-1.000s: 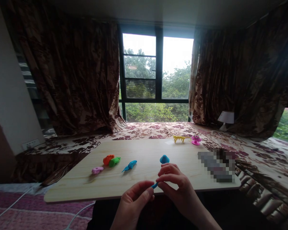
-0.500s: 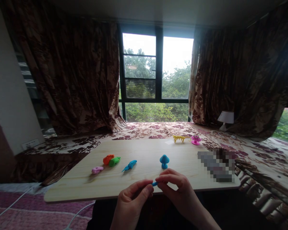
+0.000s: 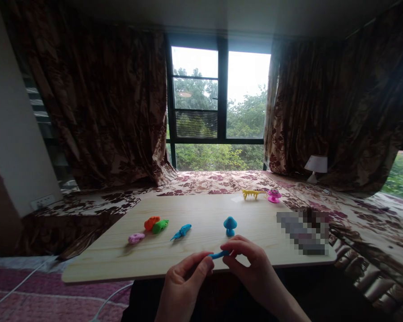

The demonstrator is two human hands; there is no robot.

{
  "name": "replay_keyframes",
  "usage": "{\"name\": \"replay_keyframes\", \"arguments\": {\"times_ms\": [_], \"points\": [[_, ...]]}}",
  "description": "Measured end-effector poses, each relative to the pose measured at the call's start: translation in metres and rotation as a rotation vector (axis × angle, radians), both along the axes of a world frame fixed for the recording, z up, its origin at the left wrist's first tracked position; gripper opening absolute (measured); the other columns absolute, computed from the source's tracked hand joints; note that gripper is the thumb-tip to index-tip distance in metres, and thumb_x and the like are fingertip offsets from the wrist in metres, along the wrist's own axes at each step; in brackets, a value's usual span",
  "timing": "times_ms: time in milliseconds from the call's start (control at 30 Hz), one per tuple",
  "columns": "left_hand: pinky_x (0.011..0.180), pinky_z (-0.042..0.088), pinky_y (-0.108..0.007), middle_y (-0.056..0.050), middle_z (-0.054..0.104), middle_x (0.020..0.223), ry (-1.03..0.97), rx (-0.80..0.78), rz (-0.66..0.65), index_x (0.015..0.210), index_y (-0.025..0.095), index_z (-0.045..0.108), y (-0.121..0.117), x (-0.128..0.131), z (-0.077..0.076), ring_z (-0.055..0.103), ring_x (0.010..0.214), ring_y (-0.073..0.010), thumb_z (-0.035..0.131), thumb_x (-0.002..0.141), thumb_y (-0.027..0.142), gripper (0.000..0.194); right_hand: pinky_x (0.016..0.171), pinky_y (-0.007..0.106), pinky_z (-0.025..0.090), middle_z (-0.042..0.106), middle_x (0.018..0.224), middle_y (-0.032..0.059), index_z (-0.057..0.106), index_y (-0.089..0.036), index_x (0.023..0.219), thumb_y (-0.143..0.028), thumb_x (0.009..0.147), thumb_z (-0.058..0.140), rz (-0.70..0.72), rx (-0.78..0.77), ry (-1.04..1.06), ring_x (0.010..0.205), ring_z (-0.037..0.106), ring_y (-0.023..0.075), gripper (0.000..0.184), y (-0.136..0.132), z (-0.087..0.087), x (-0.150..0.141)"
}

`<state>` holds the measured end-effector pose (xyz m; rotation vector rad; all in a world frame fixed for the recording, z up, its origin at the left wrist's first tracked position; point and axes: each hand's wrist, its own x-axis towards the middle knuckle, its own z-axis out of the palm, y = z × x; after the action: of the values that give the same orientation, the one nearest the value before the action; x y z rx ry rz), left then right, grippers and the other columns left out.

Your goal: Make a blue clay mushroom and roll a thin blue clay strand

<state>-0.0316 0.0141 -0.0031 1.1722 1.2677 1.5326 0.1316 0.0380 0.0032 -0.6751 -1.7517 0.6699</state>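
A thin strip of blue modelling clay (image 3: 219, 255) is pinched at its left end by my left hand (image 3: 187, 278) and at its right end by my right hand (image 3: 250, 264). Both hands are closed over the table's front edge, the strip level between the fingertips. Just beyond my right fingers a blue clay mushroom (image 3: 230, 226) stands upright on the table (image 3: 201, 214). To the left lies a lump of blue clay (image 3: 181, 232) with a pointed end. Farther left are orange clay (image 3: 151, 222), green clay (image 3: 160, 226) touching it, and pink clay (image 3: 136, 238).
At the table's back right stand a yellow four-legged clay figure (image 3: 250, 194) and a magenta clay piece (image 3: 274, 196). A blurred-out patch (image 3: 304, 233) covers something on the right side. A small white lamp (image 3: 316, 167) is behind, on the patterned cloth. A white cable (image 3: 112, 297) runs at lower left.
The blue strip shows longer between my fingertips. My right hand has dropped slightly, first uncovering the mushroom's stem, then shifted a little right. The pieces on the table stay put.
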Motion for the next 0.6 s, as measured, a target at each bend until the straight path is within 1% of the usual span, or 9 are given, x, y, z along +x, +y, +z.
{"name": "replay_keyframes", "arguments": {"times_ms": [100, 167, 267, 300, 400, 433, 500, 533, 600], "points": [[0.061, 0.045, -0.021, 0.0, 0.068, 0.063, 0.129, 0.054, -0.055, 0.083, 0.02, 0.075, 0.002, -0.003, 0.001, 0.06, 0.065, -0.0166, 0.068, 0.071, 0.038, 0.022, 0.07, 0.027, 0.049, 0.064, 0.084, 0.001, 0.068, -0.022, 0.092, -0.009, 0.08, 0.061, -0.023, 0.013, -0.045, 0.075, 0.059, 0.0146, 0.02, 0.005, -0.004, 0.0], [0.068, 0.045, -0.022, -0.001, 0.068, 0.071, 0.252, 0.135, -0.098, 0.088, 0.022, 0.074, 0.006, -0.003, 0.0, 0.061, 0.073, -0.0177, 0.063, 0.076, 0.035, 0.021, 0.071, 0.028, 0.049, 0.063, 0.082, 0.0014, 0.068, -0.021, 0.089, -0.011, 0.081, 0.06, -0.056, 0.016, -0.078, 0.076, 0.06, 0.0156, 0.015, 0.011, -0.009, 0.002], [0.076, 0.045, -0.025, -0.002, 0.066, 0.08, 0.506, 0.267, -0.103, 0.093, 0.022, 0.071, 0.018, -0.001, -0.008, 0.061, 0.082, -0.0189, 0.052, 0.084, 0.032, 0.023, 0.074, 0.029, 0.049, 0.064, 0.085, 0.0025, 0.068, -0.021, 0.089, -0.015, 0.082, 0.059, -0.104, 0.017, -0.144, 0.081, 0.061, 0.0172, 0.013, 0.019, -0.021, 0.008], [0.076, 0.046, -0.026, -0.002, 0.065, 0.08, 0.627, 0.294, -0.083, 0.094, 0.022, 0.07, 0.024, 0.0, -0.013, 0.061, 0.081, -0.0185, 0.049, 0.085, 0.031, 0.025, 0.076, 0.03, 0.049, 0.064, 0.088, 0.003, 0.068, -0.022, 0.093, -0.015, 0.081, 0.059, -0.133, 0.016, -0.175, 0.083, 0.061, 0.018, 0.016, 0.021, -0.026, 0.012], [0.08, 0.045, -0.032, -0.004, 0.065, 0.086, 0.744, 0.288, -0.041, 0.092, 0.022, 0.069, 0.041, 0.005, -0.03, 0.06, 0.086, -0.0201, 0.051, 0.083, 0.028, 0.021, 0.085, 0.034, 0.048, 0.063, 0.099, 0.0053, 0.061, -0.023, 0.111, -0.013, 0.082, 0.056, -0.256, 0.015, -0.274, 0.094, 0.06, 0.0205, 0.031, 0.024, -0.039, 0.021], [0.08, 0.044, -0.035, -0.004, 0.064, 0.086, 0.784, 0.28, -0.025, 0.09, 0.022, 0.07, 0.046, 0.006, -0.035, 0.059, 0.087, -0.0215, 0.053, 0.082, 0.026, 0.019, 0.087, 0.035, 0.047, 0.063, 0.102, 0.0061, 0.06, -0.022, 0.114, -0.012, 0.083, 0.052, -0.286, 0.015, -0.296, 0.096, 0.059, 0.0207, 0.033, 0.024, -0.042, 0.023], [0.08, 0.042, -0.04, -0.004, 0.063, 0.084, 0.868, 0.273, 0.007, 0.087, 0.024, 0.07, 0.052, 0.008, -0.043, 0.057, 0.088, -0.0242, 0.055, 0.08, 0.024, 0.017, 0.087, 0.033, 0.047, 0.063, 0.106, 0.007, 0.061, -0.021, 0.112, -0.009, 0.086, 0.044, -0.308, 0.023, -0.331, 0.099, 0.058, 0.0198, 0.033, 0.023, -0.047, 0.021], [0.08, 0.041, -0.041, -0.004, 0.063, 0.084, 0.906, 0.272, 0.019, 0.086, 0.024, 0.071, 0.053, 0.008, -0.045, 0.056, 0.089, -0.025, 0.055, 0.079, 0.023, 0.017, 0.088, 0.031, 0.047, 0.062, 0.108, 0.0071, 0.061, -0.021, 0.111, -0.007, 0.086, 0.041, -0.305, 0.031, -0.353, 0.101, 0.058, 0.0189, 0.035, 0.023, -0.049, 0.018], [0.08, 0.041, -0.042, -0.004, 0.063, 0.084, 0.97, 0.276, 0.035, 0.087, 0.026, 0.071, 0.054, 0.007, -0.048, 0.055, 0.09, -0.0252, 0.053, 0.08, 0.024, 0.019, 0.093, 0.03, 0.046, 0.06, 0.117, 0.0071, 0.059, -0.02, 0.116, -0.005, 0.086, 0.038, -0.302, 0.061, -0.437, 0.108, 0.056, 0.0175, 0.04, 0.025, -0.052, 0.007]]}}
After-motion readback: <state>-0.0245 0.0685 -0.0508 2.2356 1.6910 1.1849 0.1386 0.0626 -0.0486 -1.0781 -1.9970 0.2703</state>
